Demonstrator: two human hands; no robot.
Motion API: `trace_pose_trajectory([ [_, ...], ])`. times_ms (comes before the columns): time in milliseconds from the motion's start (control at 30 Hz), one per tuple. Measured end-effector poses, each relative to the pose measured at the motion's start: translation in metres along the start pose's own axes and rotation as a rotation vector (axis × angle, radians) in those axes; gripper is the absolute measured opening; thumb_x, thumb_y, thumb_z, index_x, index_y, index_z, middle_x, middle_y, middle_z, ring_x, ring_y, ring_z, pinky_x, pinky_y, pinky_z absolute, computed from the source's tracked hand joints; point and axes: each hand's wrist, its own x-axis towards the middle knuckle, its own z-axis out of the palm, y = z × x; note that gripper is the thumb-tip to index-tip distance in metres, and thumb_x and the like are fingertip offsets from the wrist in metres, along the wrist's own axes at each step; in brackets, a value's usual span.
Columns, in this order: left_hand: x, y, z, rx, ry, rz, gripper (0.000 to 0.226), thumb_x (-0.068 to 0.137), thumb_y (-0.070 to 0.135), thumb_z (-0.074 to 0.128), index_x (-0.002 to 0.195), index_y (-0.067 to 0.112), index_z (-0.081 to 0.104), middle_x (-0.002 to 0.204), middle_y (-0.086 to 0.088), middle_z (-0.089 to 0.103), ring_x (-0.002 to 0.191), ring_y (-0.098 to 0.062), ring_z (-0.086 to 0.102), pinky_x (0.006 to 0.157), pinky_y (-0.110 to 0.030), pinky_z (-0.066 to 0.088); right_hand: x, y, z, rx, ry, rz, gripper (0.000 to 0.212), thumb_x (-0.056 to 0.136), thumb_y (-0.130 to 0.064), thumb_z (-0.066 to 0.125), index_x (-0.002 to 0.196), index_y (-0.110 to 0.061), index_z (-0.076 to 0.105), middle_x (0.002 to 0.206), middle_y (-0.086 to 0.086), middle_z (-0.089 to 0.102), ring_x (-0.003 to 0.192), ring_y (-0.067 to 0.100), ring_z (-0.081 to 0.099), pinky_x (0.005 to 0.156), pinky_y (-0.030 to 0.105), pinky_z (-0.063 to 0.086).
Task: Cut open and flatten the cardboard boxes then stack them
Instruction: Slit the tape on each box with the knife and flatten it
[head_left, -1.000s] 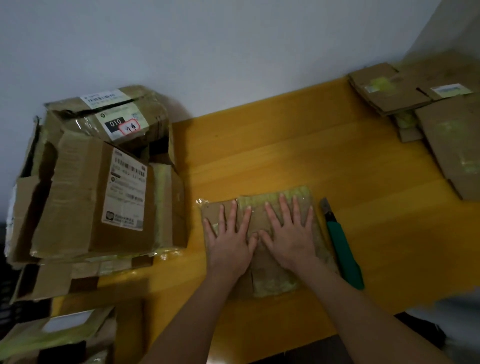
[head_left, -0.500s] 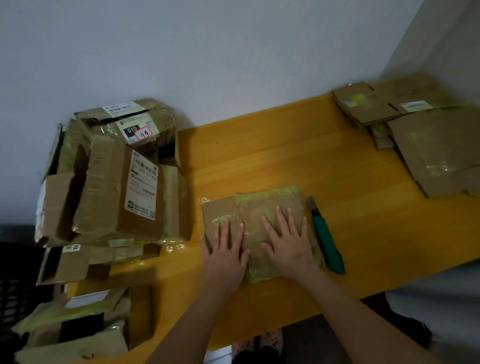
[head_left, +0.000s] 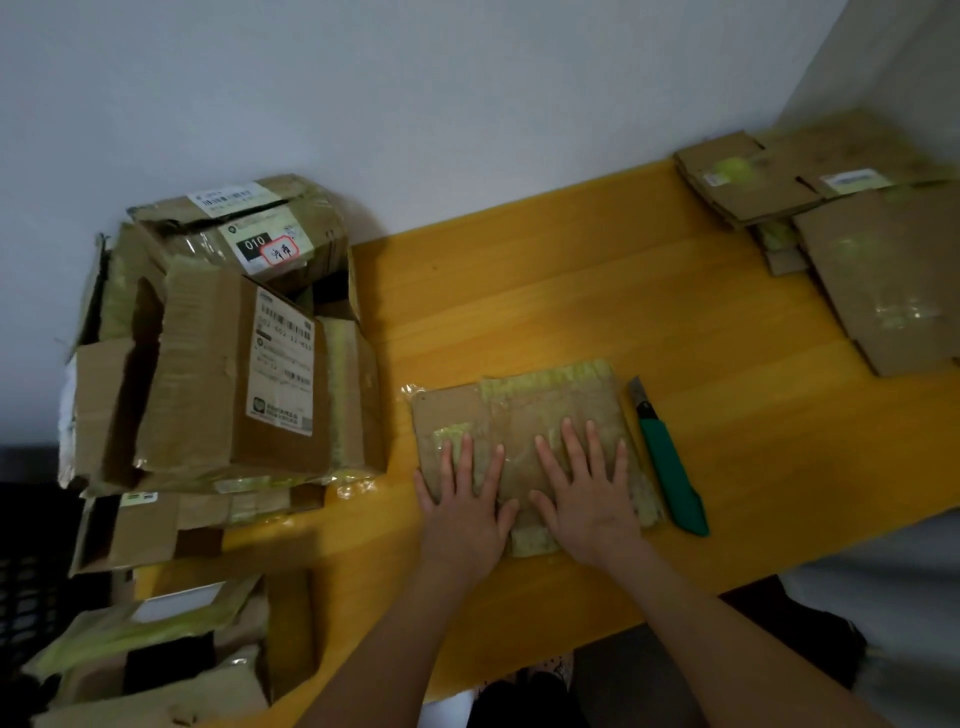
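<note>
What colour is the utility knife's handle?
Green; the utility knife shows best in the head view.

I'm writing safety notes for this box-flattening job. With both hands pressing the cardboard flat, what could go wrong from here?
1. The green utility knife lies just beside the right hand, its blade apparently out; a careless reach could meet the edge.
2. The taped flattened box, held down by the left hand too, may spring back up on release.
3. The uncut boxes piled unevenly at the table's left end might topple.

Both hands (head_left: 524, 499) flat on flattened box (head_left: 519, 415), cutter (head_left: 670, 462) beside
</note>
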Motion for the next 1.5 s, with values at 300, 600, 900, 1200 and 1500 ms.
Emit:
trace_pose_trajectory([
  [300,-0.015,-0.011,-0.060,-0.363,0.101,-0.221,0.072,0.097,0.040,0.050,0.154,0.022,0.011,0.161,-0.010,0.002,0.147,-0.031,0.016,0.118,-0.045,0.023,-0.022,0.010,-0.063,0.093,0.027,0.108,0.071,0.096,-0.050,0.042,0.153,-0.028,0.006,0.160,0.012,-0.006,0.147,0.032,-0.008,0.118,0.054,0.003],
  [600,-0.007,-0.014,-0.067,-0.992,0.025,-0.542,0.066,0.087,0.028,0.068,0.142,0.008,0.038,0.137,-0.015,0.051,0.123,-0.034,0.051,0.103,-0.044,0.043,-0.037,0.001,-0.050,0.238,-0.098,0.227,0.084,0.090,-0.063,0.043,0.153,-0.031,-0.003,0.159,0.012,-0.010,0.145,0.043,-0.003,0.116,0.055,0.014],
  [900,-0.003,0.008,-0.155,-1.026,0.329,-0.445,0.036,0.097,0.025,0.054,0.132,0.015,0.054,0.119,-0.009,0.064,0.108,-0.031,0.059,0.085,-0.036,0.048,-0.034,0.013,-0.080,0.514,-0.033,0.324,0.084,0.092,-0.058,0.047,0.154,-0.024,0.002,0.161,0.006,-0.003,0.146,0.032,0.013,0.113,0.051,0.027],
  [1200,0.015,0.049,-0.231,-1.138,0.462,-0.236,0.040,0.098,0.014,0.052,0.137,0.007,0.049,0.128,-0.013,0.060,0.115,-0.032,0.056,0.090,-0.033,0.043,-0.040,0.066,-0.177,1.039,0.340,0.482,0.100,0.083,-0.044,0.070,0.154,-0.016,0.005,0.156,0.011,0.024,0.140,0.032,0.031,0.110,0.047,0.035],
  [1500,0.086,0.144,-0.261,-1.136,0.294,-0.125,0.056,0.090,0.013,0.063,0.142,0.012,0.041,0.133,-0.010,0.055,0.117,-0.031,0.055,0.099,-0.045,0.047,-0.004,0.172,-0.234,0.995,0.412,0.543,0.094,0.083,-0.036,0.073,0.153,-0.020,0.013,0.154,0.014,0.016,0.138,0.034,0.030,0.106,0.042,0.036],
])
